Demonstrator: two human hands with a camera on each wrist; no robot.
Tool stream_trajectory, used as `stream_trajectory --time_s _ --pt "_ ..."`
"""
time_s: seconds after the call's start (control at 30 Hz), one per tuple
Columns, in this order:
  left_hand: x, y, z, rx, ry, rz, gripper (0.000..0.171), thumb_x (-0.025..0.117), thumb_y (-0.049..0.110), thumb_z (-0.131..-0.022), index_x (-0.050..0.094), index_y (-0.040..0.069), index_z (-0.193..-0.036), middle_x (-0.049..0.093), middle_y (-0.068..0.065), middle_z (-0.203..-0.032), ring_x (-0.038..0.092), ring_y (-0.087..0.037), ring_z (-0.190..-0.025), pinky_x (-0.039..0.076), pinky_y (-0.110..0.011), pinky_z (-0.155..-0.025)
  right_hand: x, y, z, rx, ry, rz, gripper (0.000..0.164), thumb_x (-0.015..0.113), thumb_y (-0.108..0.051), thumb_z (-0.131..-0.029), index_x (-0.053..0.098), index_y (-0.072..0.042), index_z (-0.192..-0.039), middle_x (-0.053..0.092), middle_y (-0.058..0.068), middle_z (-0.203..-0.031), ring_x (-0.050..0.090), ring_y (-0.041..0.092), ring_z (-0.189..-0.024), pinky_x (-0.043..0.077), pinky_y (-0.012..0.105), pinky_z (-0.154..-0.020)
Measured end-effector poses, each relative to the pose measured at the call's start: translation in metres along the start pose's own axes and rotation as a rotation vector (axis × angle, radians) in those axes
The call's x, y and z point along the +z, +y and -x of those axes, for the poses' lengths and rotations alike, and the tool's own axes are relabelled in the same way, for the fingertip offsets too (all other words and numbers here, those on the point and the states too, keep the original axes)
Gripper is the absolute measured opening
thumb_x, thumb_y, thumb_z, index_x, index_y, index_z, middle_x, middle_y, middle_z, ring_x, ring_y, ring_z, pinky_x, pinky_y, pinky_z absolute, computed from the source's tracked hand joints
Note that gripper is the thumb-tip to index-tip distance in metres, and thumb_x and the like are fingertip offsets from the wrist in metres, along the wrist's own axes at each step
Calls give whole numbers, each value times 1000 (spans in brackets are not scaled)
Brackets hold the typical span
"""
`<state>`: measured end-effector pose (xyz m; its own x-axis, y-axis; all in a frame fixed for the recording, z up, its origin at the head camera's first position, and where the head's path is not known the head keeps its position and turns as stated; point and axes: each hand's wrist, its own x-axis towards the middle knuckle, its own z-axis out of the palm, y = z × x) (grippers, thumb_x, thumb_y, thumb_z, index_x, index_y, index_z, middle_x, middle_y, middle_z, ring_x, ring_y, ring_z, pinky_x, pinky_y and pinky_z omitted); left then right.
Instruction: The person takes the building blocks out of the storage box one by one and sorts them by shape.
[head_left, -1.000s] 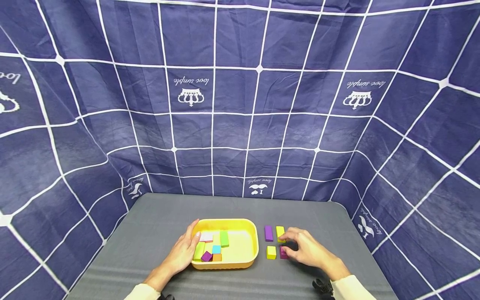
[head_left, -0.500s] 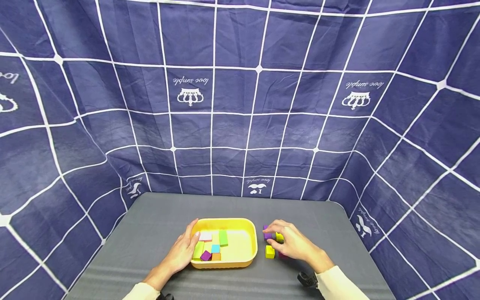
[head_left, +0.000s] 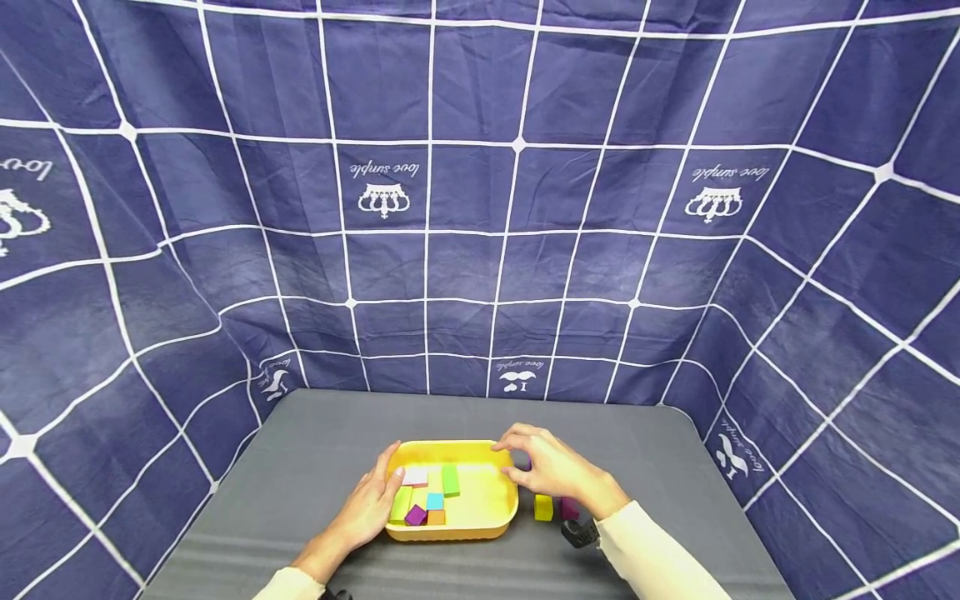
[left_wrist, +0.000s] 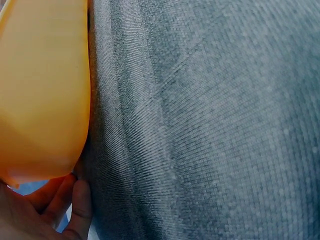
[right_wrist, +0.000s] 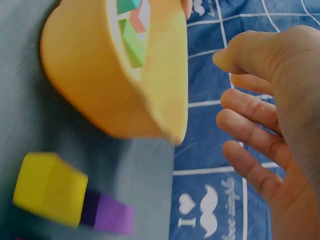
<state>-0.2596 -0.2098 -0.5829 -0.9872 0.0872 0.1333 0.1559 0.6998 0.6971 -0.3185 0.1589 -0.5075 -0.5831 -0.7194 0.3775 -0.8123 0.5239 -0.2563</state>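
In the head view a yellow plastic basin (head_left: pixel 480 512) holds several coloured blocks. My left hand (head_left: pixel 367 504) grips its left side, thumb over the rim and fingers along the outside wall. My right hand (head_left: pixel 555 467) hovers over the basin's right rim, thumb and fingers spread apart, nothing between them. From the right wrist, the same hand (right_wrist: pixel 265 110) shows bare, slightly bent fingers beside the basin. Inside the basin lie a green block (head_left: pixel 450 481), a blue block (head_left: pixel 435 501), an orange block (head_left: pixel 436 517), a purple block (head_left: pixel 416 515) and a pale pink block (head_left: pixel 415 476).
Right of the basin stand a yellow block (head_left: pixel 543 507) and a magenta block (head_left: pixel 570 508), the latter partly behind the right wrist. A purple block (right_wrist: pixel 110 214) lies farther back, mostly hidden by the hand in the head view. A dark blue checked cloth (head_left: pixel 480 267) hangs behind the grey table.
My right hand has moved left, from the loose blocks to above the basin's right rim. The left hand stays on the basin's left side.
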Motion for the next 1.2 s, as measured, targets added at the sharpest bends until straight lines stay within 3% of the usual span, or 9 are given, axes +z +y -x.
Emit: stream_trajectory --time_s 0.13,0.43,0.93,1.2 --pt "0 3 1 -18 -3 -22 60 47 36 -127 36 12 -181 56 -28 -176 59 -57 -154 45 -78 -127 5 -5 -16 23 -64 -34 38 87 -19 -104 83 -11 -140 80 0 -133 79 21 -119 66 37 -107" --pt "0 3 -3 -6 3 -33 59 47 35 -127 37 12 -181 56 -28 -175 60 -57 -153 46 -79 -126 22 -5 -43 75 -182 -55 46 88 -24 -104 79 -15 -149 77 -2 -141 75 18 -133 61 39 -121" --pt "2 3 2 -7 10 -20 59 48 34 -127 37 12 -181 57 -28 -175 60 -56 -153 46 -78 -126 60 -14 -70 54 -315 -48 50 92 -24 -102 79 -15 -149 77 -2 -150 73 15 -138 58 32 -124" --pt "2 1 1 -15 8 -17 58 48 35 -127 37 14 -180 57 -27 -175 60 -55 -153 46 -78 -126 74 -19 -78 7 -369 24 50 94 -25 -100 80 -15 -147 80 -4 -148 74 12 -137 56 29 -123"
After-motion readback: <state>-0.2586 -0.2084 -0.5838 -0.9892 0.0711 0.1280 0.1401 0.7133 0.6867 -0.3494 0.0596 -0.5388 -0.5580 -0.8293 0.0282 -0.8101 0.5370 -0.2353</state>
